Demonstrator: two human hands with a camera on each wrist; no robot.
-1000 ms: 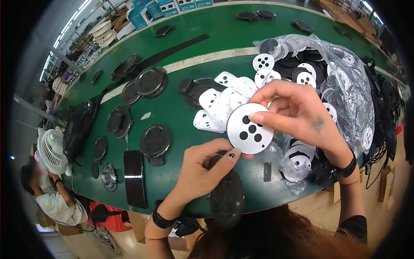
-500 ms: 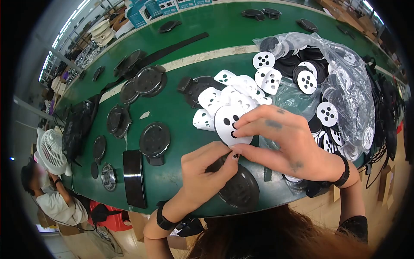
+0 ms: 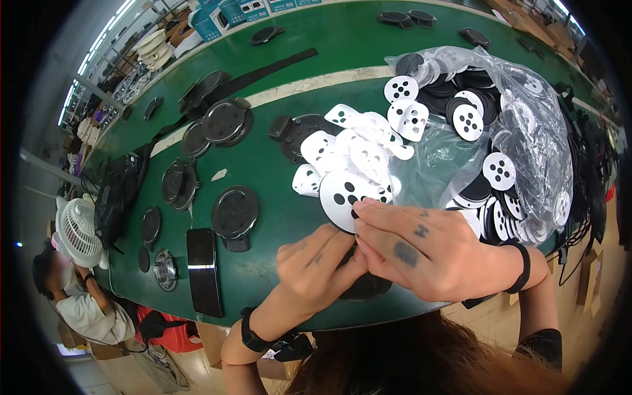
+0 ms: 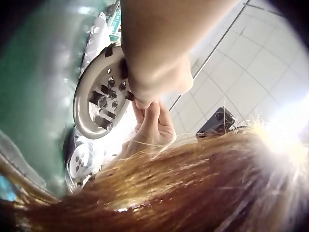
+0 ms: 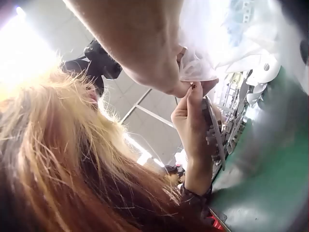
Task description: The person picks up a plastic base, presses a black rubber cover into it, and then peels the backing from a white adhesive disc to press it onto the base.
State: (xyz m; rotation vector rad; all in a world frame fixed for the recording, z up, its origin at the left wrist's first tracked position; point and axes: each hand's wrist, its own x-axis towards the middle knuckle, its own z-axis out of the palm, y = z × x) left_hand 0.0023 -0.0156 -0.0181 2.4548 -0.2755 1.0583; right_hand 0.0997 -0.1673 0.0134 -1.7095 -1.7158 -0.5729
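My right hand (image 3: pixel 428 253) pinches the lower edge of a white disc (image 3: pixel 337 197) with black holes and a thin dark rim. My left hand (image 3: pixel 313 266) meets it there, fingertips of both hands close together. The left hand also holds a dark round plastic base (image 3: pixel 368 288), mostly hidden under the hands in the head view. In the left wrist view the base (image 4: pixel 83 111) shows its rim, posts and clips. Just beyond the disc lies a pile of curled white sheets with holes (image 3: pixel 362 141).
A clear plastic bag (image 3: pixel 526 125) with many white-faced black discs lies at the right. Several dark round bases (image 3: pixel 236 210) are spread over the green table (image 3: pixel 276 191). A phone (image 3: pixel 205 273) lies front left; a fan (image 3: pixel 80 227) and another person are beyond the table's left side.
The white disc has moved left. My right hand has shifted its grip from the disc's face to its lower edge, meeting the left fingertips. The dark base has turned and is now mostly covered.
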